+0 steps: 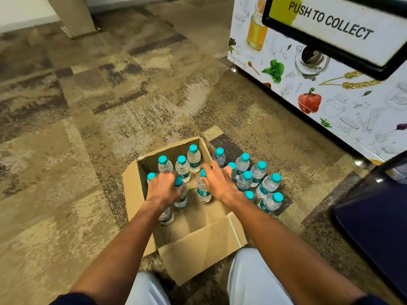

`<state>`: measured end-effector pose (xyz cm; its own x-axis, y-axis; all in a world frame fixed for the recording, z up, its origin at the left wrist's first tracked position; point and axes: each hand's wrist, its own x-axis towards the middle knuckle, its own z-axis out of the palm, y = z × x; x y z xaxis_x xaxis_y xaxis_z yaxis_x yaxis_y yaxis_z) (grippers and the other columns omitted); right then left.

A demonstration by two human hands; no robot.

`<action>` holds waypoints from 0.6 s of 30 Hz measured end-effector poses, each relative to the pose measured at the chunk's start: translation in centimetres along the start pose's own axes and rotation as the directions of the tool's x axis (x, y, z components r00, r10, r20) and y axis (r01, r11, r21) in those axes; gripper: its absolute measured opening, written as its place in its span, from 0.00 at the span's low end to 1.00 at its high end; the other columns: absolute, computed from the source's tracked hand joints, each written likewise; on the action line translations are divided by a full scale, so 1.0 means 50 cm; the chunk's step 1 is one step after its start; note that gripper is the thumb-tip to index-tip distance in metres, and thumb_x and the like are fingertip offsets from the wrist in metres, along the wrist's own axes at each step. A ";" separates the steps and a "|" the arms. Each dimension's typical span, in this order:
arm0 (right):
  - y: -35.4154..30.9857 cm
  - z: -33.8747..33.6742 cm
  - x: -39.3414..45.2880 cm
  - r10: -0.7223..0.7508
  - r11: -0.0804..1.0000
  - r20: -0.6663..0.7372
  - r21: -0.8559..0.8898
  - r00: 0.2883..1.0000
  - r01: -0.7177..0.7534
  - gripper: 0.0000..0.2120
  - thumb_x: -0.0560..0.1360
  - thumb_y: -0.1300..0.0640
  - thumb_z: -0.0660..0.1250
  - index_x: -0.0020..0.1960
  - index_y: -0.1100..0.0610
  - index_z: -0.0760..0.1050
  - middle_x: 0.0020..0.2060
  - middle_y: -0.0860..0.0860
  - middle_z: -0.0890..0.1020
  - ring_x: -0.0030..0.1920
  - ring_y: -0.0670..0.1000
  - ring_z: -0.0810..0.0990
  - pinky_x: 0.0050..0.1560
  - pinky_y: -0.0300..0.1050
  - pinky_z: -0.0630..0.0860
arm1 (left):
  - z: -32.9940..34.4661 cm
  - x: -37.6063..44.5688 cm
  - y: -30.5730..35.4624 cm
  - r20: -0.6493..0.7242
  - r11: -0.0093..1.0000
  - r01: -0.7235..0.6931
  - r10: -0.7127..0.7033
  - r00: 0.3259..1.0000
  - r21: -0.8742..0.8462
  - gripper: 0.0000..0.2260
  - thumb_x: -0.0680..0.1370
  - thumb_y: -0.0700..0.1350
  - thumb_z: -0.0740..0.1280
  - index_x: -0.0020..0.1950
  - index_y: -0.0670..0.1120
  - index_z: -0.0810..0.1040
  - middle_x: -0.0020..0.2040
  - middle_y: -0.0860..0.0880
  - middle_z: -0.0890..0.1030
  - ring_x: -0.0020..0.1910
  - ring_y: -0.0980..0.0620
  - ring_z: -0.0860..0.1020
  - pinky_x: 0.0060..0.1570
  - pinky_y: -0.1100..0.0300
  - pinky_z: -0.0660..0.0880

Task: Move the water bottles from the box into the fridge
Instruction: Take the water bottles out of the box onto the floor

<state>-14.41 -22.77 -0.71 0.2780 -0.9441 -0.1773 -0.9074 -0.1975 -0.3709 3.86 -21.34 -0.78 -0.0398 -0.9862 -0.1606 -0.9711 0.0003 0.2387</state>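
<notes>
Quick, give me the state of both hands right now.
Left hand: closed around the neck of a bottle in the box.
Right hand: closed on another bottle in the box.

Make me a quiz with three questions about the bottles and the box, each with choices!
1. Where is the cardboard box?
A. on a table
B. on the carpet
C. on a shelf

2. What colour are the bottle caps?
A. red
B. white
C. turquoise

3. What is the left hand doing?
A. gripping bottles in the box
B. resting on the floor
C. waving in the air

Answers: 1 B, the box sits on the patterned carpet. 2 C, every cap in view is turquoise. 3 A, its fingers curl round bottle tops inside the box.
</notes>
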 end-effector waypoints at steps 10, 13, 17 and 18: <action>0.050 -0.192 0.027 0.095 0.973 -0.525 0.229 0.846 0.033 0.17 0.82 0.49 0.59 0.68 0.56 0.69 0.59 0.55 0.72 0.49 0.50 0.72 0.60 0.52 0.66 | -0.171 0.068 0.135 -0.453 0.940 -0.215 0.075 0.888 -0.266 0.12 0.78 0.53 0.67 0.49 0.44 0.73 0.42 0.46 0.77 0.39 0.48 0.74 0.38 0.52 0.74; 0.091 -0.226 0.040 0.114 0.973 -0.627 0.229 0.771 0.042 0.17 0.81 0.51 0.62 0.67 0.56 0.70 0.57 0.55 0.74 0.51 0.53 0.77 0.59 0.51 0.66 | -0.194 0.109 0.181 -0.550 0.896 -0.255 0.015 0.835 -0.363 0.13 0.78 0.53 0.67 0.49 0.44 0.74 0.43 0.46 0.77 0.39 0.48 0.74 0.39 0.50 0.74; 0.161 -0.240 0.049 0.158 0.979 -0.647 0.203 0.746 -0.031 0.18 0.79 0.54 0.66 0.67 0.58 0.72 0.58 0.57 0.74 0.54 0.56 0.77 0.60 0.54 0.68 | -0.178 0.166 0.246 -0.546 0.862 -0.267 -0.013 0.838 -0.430 0.12 0.78 0.52 0.67 0.51 0.43 0.76 0.45 0.45 0.79 0.42 0.48 0.77 0.43 0.48 0.77; 0.182 -0.235 0.052 0.187 0.975 -0.636 0.213 0.748 -0.063 0.18 0.79 0.55 0.66 0.67 0.58 0.72 0.58 0.58 0.74 0.55 0.57 0.76 0.60 0.54 0.68 | -0.166 0.180 0.261 -0.516 0.862 -0.259 -0.003 0.857 -0.435 0.13 0.78 0.52 0.68 0.53 0.44 0.76 0.47 0.46 0.80 0.44 0.48 0.77 0.44 0.48 0.78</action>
<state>-25.64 -30.10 6.16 -0.1622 -0.9115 0.3780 -0.8353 -0.0771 -0.5444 -7.24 -31.59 8.84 0.0906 -0.9302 0.3558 -0.7245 0.1836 0.6644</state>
